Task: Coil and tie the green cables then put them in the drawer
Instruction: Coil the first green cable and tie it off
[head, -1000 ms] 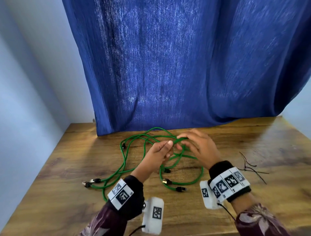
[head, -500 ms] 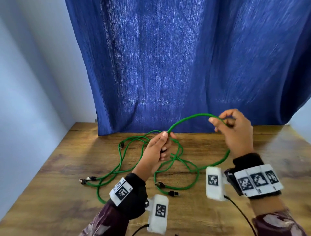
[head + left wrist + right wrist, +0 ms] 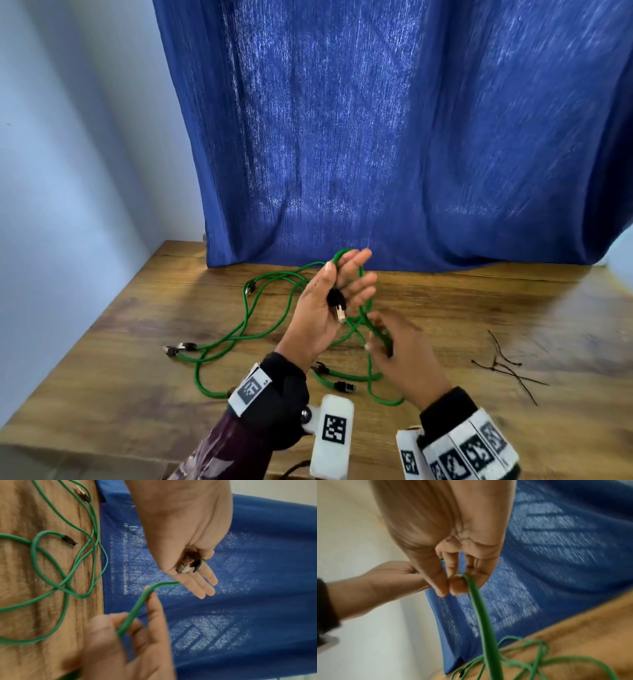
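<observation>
Several green cables (image 3: 239,329) with black plugs lie tangled on the wooden table (image 3: 137,394). My left hand (image 3: 347,275) is raised, palm turned right and fingers straight. A loop of one green cable (image 3: 361,291) runs over it, and the thumb pins that cable's plug (image 3: 337,306) in the palm. The left wrist view shows the same plug (image 3: 187,566) at the base of the fingers. Lower and nearer, my right hand (image 3: 382,341) pinches this cable between thumb and fingertips (image 3: 453,586). From there the cable (image 3: 481,615) hangs down to the tangle.
A few thin black ties (image 3: 507,370) lie on the table to the right. A blue curtain (image 3: 376,137) hangs along the back edge, and a pale wall (image 3: 68,171) stands on the left. No drawer is in view.
My right hand has come down from high on the right to just below the left hand, laying a cable loop over it. The left hand has risen and straightened its fingers.
</observation>
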A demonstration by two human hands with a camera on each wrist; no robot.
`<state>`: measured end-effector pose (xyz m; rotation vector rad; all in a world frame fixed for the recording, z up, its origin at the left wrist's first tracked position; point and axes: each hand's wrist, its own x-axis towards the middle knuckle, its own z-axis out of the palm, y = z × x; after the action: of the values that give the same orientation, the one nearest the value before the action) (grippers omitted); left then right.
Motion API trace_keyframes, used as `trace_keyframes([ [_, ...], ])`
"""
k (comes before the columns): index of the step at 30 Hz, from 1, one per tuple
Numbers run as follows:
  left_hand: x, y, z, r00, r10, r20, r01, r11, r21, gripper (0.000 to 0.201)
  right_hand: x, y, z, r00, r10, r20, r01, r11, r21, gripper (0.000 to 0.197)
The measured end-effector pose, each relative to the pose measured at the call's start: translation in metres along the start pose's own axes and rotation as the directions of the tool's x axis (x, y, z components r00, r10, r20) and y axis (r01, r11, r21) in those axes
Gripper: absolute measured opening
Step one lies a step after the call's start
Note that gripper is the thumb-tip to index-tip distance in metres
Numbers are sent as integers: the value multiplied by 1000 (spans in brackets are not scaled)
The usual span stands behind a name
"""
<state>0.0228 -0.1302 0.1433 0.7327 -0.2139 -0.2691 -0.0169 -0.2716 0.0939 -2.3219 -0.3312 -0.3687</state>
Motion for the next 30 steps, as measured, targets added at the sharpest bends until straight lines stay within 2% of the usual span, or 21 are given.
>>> trace_keyframes([
  [2, 1, 4, -1, 998, 55, -12, -56, 996, -69, 39, -12, 3, 4, 990, -13, 142, 6, 999, 47, 62],
  [4, 5, 11, -3, 994, 103, -26, -105, 986, -129, 41, -26, 9, 9, 983, -8, 185, -21, 987, 158, 67],
  [5, 8, 15, -6, 991, 127, -29, -130, 981, -143, 41, -33, 15, 12, 990, -5, 141, -25, 978, 205, 64],
  [7, 11, 22, -9, 986, 162, -41, -166, 976, -141, 42, -46, 24, 21, 998, 38, -49, -24, 968, 248, 54],
  [9, 13, 22, -11, 983, 177, -54, -183, 974, -137, 41, -52, 31, 27, 979, 52, -196, -4, 971, 240, 43],
  [11, 13, 18, -11, 980, 187, -63, -194, 971, -139, 41, -55, 34, 30, 958, 146, -246, -61, 944, 325, 26],
  [13, 14, 14, -11, 979, 195, -63, -202, 970, -136, 41, -57, 40, 30, 929, 258, -264, -123, 891, 436, 32],
  [15, 16, 11, -11, 976, 210, -56, -215, 968, -127, 41, -58, 44, 25, 920, 303, -248, -154, 863, 481, 34],
  [17, 16, 11, -12, 974, 225, -36, -228, 966, -123, 42, -55, 44, 12, 940, 245, -238, -109, 876, 471, 28],
  [19, 16, 14, -13, 972, 234, 5, -232, 967, -104, 46, -48, 38, -8, 962, 88, -257, 5, 941, 339, 22],
  [20, 15, 15, -13, 973, 230, 29, -228, 971, -72, 46, -42, 33, -19, 975, -5, -221, 59, 969, 240, 20],
  [22, 16, 15, -13, 978, 200, 66, -203, 979, 37, 39, -30, 17, -35, 984, -168, -59, 172, 982, 79, 18],
  [24, 16, 13, -10, 987, 125, 98, -140, 977, 159, 34, -18, 0, -47, 950, -304, 70, 304, 953, 0, 19],
  [25, 15, 11, -9, 990, 80, 114, -102, 973, 207, 35, -14, -7, -51, 931, -356, 83, 359, 933, -26, 20],
  [27, 13, 7, -6, 991, 4, 135, -41, 962, 271, 33, -5, -22, -61, 910, -414, 35, 415, 905, -89, 24],
  [30, 6, 7, -3, 992, -72, 108, 32, 942, 335, 38, 7, -35, -71, 909, -412, -66, 406, 909, -95, 25],
])
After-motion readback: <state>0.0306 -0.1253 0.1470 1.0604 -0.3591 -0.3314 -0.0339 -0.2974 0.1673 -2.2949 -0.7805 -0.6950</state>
